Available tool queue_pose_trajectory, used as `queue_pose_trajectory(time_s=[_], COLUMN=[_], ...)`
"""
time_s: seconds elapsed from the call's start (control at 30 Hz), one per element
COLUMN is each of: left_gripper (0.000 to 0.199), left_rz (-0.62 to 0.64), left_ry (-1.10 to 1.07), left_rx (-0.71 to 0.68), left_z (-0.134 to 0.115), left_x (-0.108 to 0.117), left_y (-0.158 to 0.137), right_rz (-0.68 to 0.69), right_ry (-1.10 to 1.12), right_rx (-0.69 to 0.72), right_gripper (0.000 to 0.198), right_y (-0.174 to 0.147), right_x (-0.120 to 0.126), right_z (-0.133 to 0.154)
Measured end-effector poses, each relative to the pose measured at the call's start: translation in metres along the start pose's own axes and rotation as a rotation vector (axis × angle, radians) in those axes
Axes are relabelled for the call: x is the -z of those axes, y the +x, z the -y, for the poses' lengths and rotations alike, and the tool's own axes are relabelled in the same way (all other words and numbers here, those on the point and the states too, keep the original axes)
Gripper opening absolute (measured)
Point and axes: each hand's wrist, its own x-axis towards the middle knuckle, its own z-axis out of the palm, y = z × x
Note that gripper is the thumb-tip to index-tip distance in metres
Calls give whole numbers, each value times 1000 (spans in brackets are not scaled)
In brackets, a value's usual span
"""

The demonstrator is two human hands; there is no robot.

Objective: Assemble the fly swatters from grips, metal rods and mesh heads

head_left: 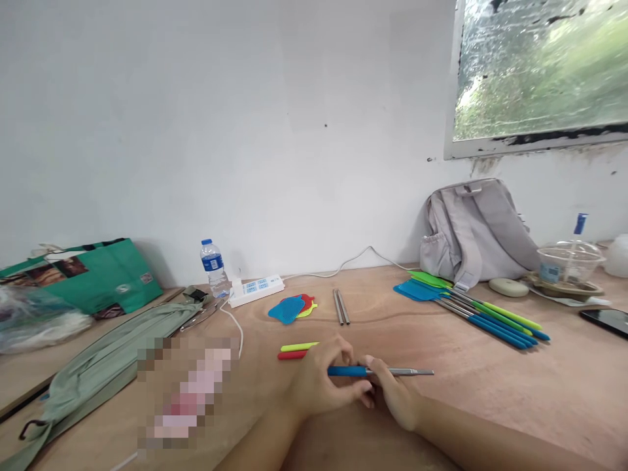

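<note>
A blue fly swatter handle [347, 371] with a stepped metal rod [412, 372] lies level between my hands, just over the table. My left hand [324, 379] curls round the blue grip from the left. Where grip and metal meet, my right hand [396, 391] is closed on it, the bare rod tip pointing right. Behind my left hand lie a yellow-green handle [298, 347] and a red handle [292, 355], partly hidden. Farther back are a blue swatter head [286, 310], a red one [307, 301] and a yellow one [310, 310], beside two metal rods [342, 307].
Several fly swatters [495, 320] are piled at right, before a grey backpack [478, 229]. A plastic cup [569, 265] and a phone [608, 322] are farther right. At left are a power strip [257, 290], a water bottle [213, 267], a green cloth bag [112, 353] and a green shopping bag [108, 275].
</note>
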Motion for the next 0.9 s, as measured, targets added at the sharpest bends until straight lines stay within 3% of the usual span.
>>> queue_pose_trajectory(time_s=[0.07,0.17,0.27,0.33,0.47,0.63,0.8,0.9], left_gripper=[22,32,34,31,31,36,37,37], left_rz=[-81,-375,-651,-688,-413,-106,45,32], left_ry=[-113,-283,-188,-22,271,292,290,286], left_rx=[82,195,323,417,419,481,534,504], left_z=[11,37,70,92,126,144,151,153], left_x=[8,24,43,52,61,58,56,55], left_y=[7,14,12,8,-2,-11,-15,-15], right_rz=[71,90,33,20,1,-52,-65,-23], right_ry=[113,297,473,554,699,857,937,918], right_rx=[-9,-45,-83,-110,-194,-297,-341,-331], right_gripper=[53,55,54,55,56,55,52,50], right_y=[8,17,19,19,21,22,22,23], right_x=[-1,3,13,19,26,33,39,41], right_z=[0,2,5,5,4,8,8,4])
